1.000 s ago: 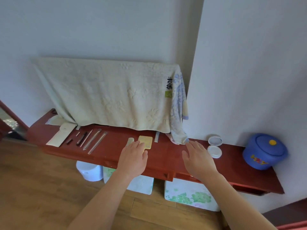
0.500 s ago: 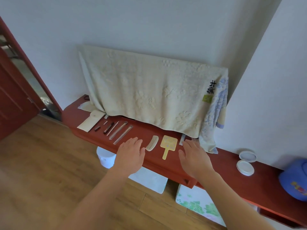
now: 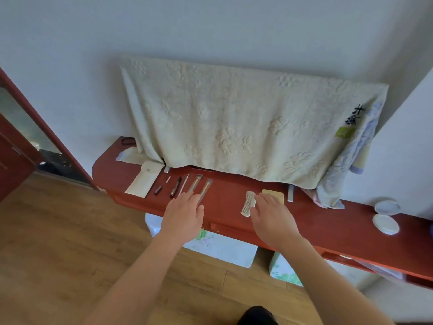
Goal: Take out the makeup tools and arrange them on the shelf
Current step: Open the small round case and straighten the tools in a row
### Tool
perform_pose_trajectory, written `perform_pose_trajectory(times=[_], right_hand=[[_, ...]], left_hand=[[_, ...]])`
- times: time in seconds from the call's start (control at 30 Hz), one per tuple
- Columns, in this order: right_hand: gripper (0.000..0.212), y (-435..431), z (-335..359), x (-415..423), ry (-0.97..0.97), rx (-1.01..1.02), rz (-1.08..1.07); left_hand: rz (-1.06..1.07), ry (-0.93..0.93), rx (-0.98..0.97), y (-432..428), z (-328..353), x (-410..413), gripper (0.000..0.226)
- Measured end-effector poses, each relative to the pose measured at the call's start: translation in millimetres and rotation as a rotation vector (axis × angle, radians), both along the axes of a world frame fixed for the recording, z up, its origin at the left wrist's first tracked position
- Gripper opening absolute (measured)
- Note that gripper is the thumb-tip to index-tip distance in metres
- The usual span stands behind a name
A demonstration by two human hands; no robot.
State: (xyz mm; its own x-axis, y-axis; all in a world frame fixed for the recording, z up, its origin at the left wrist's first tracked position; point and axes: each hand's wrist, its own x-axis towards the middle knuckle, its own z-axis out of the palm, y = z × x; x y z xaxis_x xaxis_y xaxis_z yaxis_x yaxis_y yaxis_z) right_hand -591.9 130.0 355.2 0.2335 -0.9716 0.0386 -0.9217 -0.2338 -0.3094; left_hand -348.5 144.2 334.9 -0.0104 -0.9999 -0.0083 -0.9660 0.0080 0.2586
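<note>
On the long red shelf (image 3: 225, 207) lies a row of makeup tools: a cream pouch (image 3: 145, 179), a short dark stick (image 3: 158, 189), a black pen-like tool (image 3: 176, 186), a thin white stick (image 3: 184, 184) and two clear-sleeved brushes (image 3: 206, 187). My left hand (image 3: 185, 214) hovers flat over the near ends of the brushes, fingers straight. A cream comb (image 3: 248, 203) lies beside a yellow hand mirror (image 3: 275, 194), which my right hand (image 3: 271, 215) partly covers with fingers spread. Neither hand holds anything.
A cream towel (image 3: 234, 123) hangs over something against the wall above the shelf. A small metal strip (image 3: 290, 193) lies near it. Two white round lids (image 3: 386, 214) sit at the shelf's right end. Floral boxes (image 3: 222, 247) stand underneath. A red door frame (image 3: 46, 137) is at left.
The view has swung left along the shelf. My left hand has moved from beside the comb to over the brushes. My right hand has moved left over the mirror and comb.
</note>
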Motion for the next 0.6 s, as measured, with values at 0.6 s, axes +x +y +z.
perform_pose_trajectory(times=[0.6], right_hand=[[0.042,-147.6,-39.8,90.4,0.052,0.152,-0.043]], left_hand=[[-0.05,-0.028,0.144,-147.2,-31.5,86.1,0.052]])
